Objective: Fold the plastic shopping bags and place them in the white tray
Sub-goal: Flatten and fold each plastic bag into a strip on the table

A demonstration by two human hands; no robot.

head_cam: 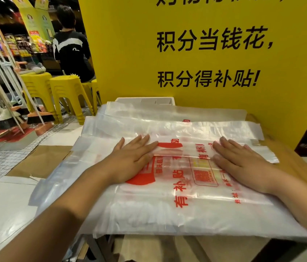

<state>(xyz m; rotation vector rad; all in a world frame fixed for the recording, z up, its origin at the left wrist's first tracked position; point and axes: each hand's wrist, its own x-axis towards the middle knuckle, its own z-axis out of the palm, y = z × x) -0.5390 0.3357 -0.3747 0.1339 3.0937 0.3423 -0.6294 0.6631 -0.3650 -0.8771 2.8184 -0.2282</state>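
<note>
On the counter (296,163), before a yellow wall (130,53) with large black characters, lay a loose stack of clear plastic shopping bags (167,218) printed in red. The stack spread wide. Its near edge hung past the counter's front and its left side drooped off the corner.

Both of the person's hands rested flat on the top bag (196,178), well apart. The left hand (132,159) lay over the red logo and the right hand (243,163) lay toward the right edge. Each grip was spread, with fingers straight and pressing down, pinching nothing. A raised crease ran across the film between the two sets of fingertips.

The white tray (145,100) stood at the far edge against the wall, its front rim covered by the farthest bags. Whether it held anything could not be told.

Several things could go wrong from here:
- **Sliding:** The film looked thin and slick, so a sideways push might drag lower bags along with the top one. The overhanging part could then slip to the floor.
- **Clinging:** Layers might stick together, so two bags could lift as one.
- **Trapped air:** Air caught under the palms might let a fold spring open.
- **Blocked tray:** With bags lying over the tray's rim, a folded bag set there could catch on them or rest on top instead of inside.
</note>
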